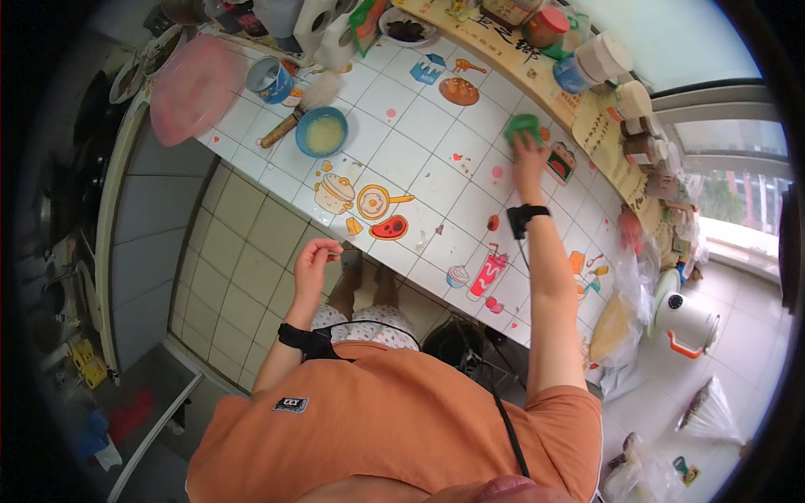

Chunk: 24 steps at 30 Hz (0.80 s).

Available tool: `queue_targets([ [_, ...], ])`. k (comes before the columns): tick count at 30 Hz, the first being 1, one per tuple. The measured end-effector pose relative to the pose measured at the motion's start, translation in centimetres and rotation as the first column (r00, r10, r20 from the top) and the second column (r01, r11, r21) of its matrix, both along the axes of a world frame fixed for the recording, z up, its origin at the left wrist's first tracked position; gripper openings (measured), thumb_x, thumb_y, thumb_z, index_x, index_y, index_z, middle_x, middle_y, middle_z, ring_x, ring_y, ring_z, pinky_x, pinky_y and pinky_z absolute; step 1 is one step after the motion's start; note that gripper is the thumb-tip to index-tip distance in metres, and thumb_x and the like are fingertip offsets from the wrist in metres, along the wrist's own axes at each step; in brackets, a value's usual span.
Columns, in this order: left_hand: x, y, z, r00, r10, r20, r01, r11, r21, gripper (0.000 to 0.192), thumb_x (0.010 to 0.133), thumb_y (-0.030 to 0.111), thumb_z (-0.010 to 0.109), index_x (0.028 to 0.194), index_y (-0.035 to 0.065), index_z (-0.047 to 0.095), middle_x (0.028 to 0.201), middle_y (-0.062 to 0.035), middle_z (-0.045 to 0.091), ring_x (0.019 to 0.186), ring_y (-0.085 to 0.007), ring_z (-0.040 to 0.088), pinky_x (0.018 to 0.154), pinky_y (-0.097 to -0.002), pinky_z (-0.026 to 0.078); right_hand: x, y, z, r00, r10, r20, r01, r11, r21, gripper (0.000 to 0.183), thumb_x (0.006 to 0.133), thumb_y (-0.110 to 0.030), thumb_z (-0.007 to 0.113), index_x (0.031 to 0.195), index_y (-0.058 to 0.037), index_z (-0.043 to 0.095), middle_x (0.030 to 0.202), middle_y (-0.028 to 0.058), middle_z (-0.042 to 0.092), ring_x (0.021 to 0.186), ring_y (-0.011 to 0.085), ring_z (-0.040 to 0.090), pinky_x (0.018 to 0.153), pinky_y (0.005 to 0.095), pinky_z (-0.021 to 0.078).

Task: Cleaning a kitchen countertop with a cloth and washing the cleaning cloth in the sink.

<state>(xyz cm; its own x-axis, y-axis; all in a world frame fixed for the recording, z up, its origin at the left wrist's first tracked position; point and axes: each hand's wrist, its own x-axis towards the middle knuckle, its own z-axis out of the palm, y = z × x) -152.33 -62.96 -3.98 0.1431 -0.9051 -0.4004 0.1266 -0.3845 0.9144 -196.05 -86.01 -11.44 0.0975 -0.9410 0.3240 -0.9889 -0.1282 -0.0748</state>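
My right hand (530, 153) reaches to the far side of a white tiled counter (434, 135), its fingers on a bunched green cloth (522, 126). A watermelon sticker (560, 163) lies just beside that hand. Near the counter's front edge, my left hand (314, 261) hangs in the air, loosely curled, with nothing visible in it. Small scraps of debris (421, 239) dot the tiles between the hands. Further left sit a blue bowl (322, 132) of cloudy yellowish liquid and a wooden-handled brush (283, 129) leaning near its rim.
A pink plastic basin (195, 91) overhangs the counter's left end beside a blue tub (269, 80). Jars (629, 100) line the raised ledge at the back. Plastic bags (629, 302) and a white electric pot (688, 324) stand at right. A dish of dark food (407, 28) sits at the back.
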Motion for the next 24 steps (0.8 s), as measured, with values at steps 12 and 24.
queue_targets([
  [12, -1.9, -3.9, 2.3, 0.999, -0.035, -0.034, 0.03, 0.991, -0.133, 0.02, 0.095, 0.005, 0.04, 0.099, 0.0006, 0.058, 0.092, -0.0066, 0.062, 0.086, -0.0127, 0.059, 0.078, -0.0274, 0.05, 15.2, 11.1, 4.6, 0.798, 0.164, 0.58, -0.311, 0.936, 0.164, 0.054, 0.067, 0.015, 0.048, 0.115, -0.0078, 0.061, 0.128, 0.008, 0.054, 0.098, 0.0307, 0.048, 0.082, 0.0345, 0.0454],
  [24, -2.6, -6.0, 0.7, 0.992, -0.088, -0.094, 0.076, 0.989, -0.124, 0.018, 0.094, 0.004, 0.042, 0.102, 0.0008, 0.058, 0.094, -0.0068, 0.063, 0.087, -0.0123, 0.059, 0.079, -0.027, 0.049, -7.4, 33.7, 9.6, 0.722, -0.541, 0.432, 0.502, 0.839, 0.211, 0.056, 0.076, 0.009, 0.04, 0.131, -0.0029, 0.048, 0.127, 0.0182, 0.047, 0.114, 0.0315, 0.044, 0.096, 0.0382, 0.0373],
])
